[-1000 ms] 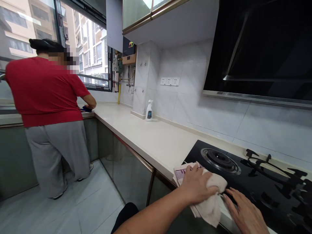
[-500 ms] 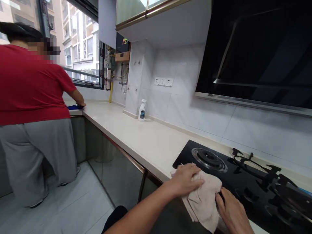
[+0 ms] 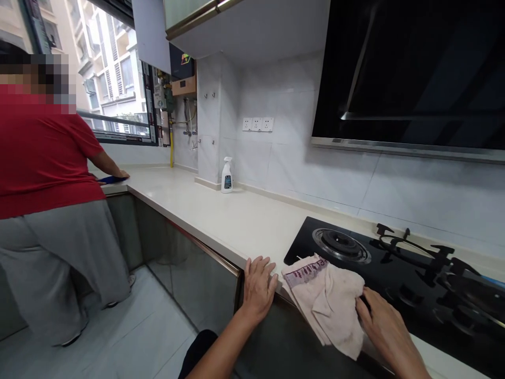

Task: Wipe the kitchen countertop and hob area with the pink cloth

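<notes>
A pale pink cloth (image 3: 335, 302) with a patterned purple band lies crumpled over the front left corner of the black gas cooktop (image 3: 298, 247), part of it hanging past the counter's front edge. My left hand (image 3: 259, 289) rests open on the counter edge, left of the cloth and apart from it. To the cloth's right, my right hand (image 3: 390, 326) lies at the front of the cooktop. Its thumb and forefinger are at the cloth's edge, with a dark gap between them; the other fingertips are hidden.
A white spray bottle (image 3: 227, 176) stands on the pale countertop (image 3: 197, 202) by the wall. A pan support (image 3: 418, 250) sits loose on the cooktop. The dark range hood (image 3: 410, 79) overhangs it. At left, a person in red (image 3: 43, 152) presses a blue cloth (image 3: 112, 179) on the counter.
My left hand has let go of the cloth and moved left to the counter edge, uncovering the purple band. My right hand stays beside the cloth. The view has shifted slightly.
</notes>
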Tool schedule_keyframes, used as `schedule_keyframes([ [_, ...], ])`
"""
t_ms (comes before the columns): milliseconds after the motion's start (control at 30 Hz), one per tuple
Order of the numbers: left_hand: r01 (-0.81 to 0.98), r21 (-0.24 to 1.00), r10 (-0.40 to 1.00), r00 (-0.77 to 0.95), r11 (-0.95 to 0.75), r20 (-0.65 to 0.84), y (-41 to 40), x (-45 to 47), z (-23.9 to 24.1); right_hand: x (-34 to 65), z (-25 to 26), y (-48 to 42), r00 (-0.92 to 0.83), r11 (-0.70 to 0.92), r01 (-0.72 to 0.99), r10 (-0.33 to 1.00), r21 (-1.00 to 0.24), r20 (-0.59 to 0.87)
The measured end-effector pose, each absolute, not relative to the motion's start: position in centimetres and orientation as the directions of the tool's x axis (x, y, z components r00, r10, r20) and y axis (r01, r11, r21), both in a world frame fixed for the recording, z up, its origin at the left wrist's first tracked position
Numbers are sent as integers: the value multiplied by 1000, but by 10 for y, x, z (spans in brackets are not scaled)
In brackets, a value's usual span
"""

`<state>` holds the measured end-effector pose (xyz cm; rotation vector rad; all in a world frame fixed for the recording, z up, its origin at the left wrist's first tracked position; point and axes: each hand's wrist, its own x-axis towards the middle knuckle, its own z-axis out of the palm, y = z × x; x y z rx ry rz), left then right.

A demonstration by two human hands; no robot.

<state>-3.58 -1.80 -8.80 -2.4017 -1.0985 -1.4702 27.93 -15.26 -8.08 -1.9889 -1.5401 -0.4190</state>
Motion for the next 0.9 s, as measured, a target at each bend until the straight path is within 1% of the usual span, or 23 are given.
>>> schedule_keyframes([
  [133,618,242,492,272,-748,827,-13,-37,-88,273,-74,-157,279,-176,957,783,-231,556],
  [333,612,234,494,297,-755,818,-10,-41,-92,272,-75,-154,266,-172,962,765,-213,586],
  [667,599,253,504,296,-759,811,-11,-42,-89,271,-76,-152,292,-179,953,762,-245,578],
  [900,619,241,512,305,-747,803,-11,-42,-89,272,-77,-152,279,-171,958,751,-232,598],
])
